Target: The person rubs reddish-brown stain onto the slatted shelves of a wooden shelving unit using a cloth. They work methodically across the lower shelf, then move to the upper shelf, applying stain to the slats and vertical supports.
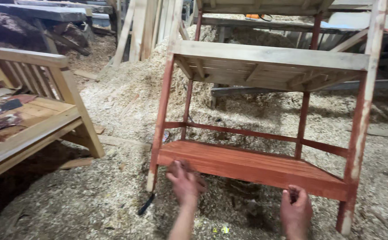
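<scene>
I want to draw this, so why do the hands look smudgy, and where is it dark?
Head view: the left hand looks smeared by motion blur, the right hand a little sharper; the red shelf is evenly lit without glare; dark shadow sits under the bench at lower left; the sawdust pile looks soft.

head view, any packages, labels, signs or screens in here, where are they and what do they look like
None in view: no package, label, sign or screen shows.
The left hand and right hand reach for the red-stained lower shelf of a wooden rack standing on sawdust.
A bare wooden bench stands to the left.
</scene>
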A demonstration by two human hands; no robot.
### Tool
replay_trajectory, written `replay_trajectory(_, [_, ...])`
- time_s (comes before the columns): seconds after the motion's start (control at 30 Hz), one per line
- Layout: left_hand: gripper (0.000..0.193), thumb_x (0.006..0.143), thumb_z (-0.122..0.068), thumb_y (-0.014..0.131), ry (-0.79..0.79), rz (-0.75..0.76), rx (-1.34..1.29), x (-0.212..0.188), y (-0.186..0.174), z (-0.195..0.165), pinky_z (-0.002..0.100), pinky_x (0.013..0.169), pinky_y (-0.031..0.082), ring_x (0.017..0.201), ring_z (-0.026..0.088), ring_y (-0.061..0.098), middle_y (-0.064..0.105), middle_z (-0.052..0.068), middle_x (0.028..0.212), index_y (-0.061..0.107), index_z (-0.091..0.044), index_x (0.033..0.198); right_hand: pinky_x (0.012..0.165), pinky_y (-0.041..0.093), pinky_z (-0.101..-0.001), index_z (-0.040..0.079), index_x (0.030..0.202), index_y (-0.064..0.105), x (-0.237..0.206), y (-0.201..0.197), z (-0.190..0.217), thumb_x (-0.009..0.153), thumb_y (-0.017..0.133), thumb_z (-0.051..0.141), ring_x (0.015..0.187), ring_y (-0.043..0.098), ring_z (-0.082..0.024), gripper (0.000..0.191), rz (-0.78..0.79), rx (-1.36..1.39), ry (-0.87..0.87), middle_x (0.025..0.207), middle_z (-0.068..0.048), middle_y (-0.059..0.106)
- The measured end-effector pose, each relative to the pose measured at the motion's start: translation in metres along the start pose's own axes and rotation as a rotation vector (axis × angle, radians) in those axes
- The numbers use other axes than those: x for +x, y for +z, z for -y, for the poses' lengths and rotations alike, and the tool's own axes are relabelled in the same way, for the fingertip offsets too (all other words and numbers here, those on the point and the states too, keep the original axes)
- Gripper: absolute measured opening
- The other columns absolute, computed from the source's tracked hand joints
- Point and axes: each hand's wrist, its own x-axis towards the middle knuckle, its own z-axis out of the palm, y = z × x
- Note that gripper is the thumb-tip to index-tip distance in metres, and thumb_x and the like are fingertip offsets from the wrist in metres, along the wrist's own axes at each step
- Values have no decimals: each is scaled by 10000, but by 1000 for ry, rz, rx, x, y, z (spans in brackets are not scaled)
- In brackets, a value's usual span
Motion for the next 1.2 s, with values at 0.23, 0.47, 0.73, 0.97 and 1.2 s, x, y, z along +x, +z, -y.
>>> replay_trajectory(0.23, [818, 860, -242, 645, 148, 371, -122, -153, 101, -88, 477, 1002, 491, 1193, 401, 569, 360, 203, 1439, 312, -256, 1608, 818, 543, -344, 19, 1161, 663, 41, -63, -48, 989, 719, 166, 877, 678, -200, 233, -139, 86, -7, 999, -104, 721])
replay_trajectory(0.47, [543, 1077, -386, 525, 221, 844, -210, -286, 176, -202, 533, 931, 511, 1178, 450, 585, 358, 258, 1561, 379, -292, 1591, 825, 549, -318, 16, 1148, 670, 63, -134, -107, 976, 721, 138, 871, 679, -154, 217, -267, -26, -4, 1008, -78, 721])
replay_trajectory(0.73, [607, 979, -156, 615, 854, 774, 61, -328, 202, -253, 505, 853, 535, 1252, 497, 465, 326, 294, 1530, 472, -312, 1548, 793, 527, -303, 12, 1119, 683, 77, -184, -167, 979, 746, 116, 859, 637, -141, 185, -459, 33, 133, 980, -71, 711])
replay_trajectory(0.97, [705, 862, -125, 658, 933, 649, 131, -275, 214, -238, 546, 854, 509, 1170, 444, 482, 343, 229, 1516, 466, -290, 1520, 807, 530, -309, 6, 1103, 696, 72, -171, -155, 979, 760, 122, 859, 642, -158, 182, -427, -23, 67, 938, -82, 704])
replay_trajectory(1.2, [762, 837, -112, 650, 937, 86, 123, -167, 160, -124, 416, 567, 586, 961, 354, 589, 489, 171, 1307, 483, -445, 1502, 847, 539, -303, 23, 1136, 662, 60, -109, -99, 979, 727, 133, 906, 670, -153, 203, -321, 82, 3, 1026, -79, 711])
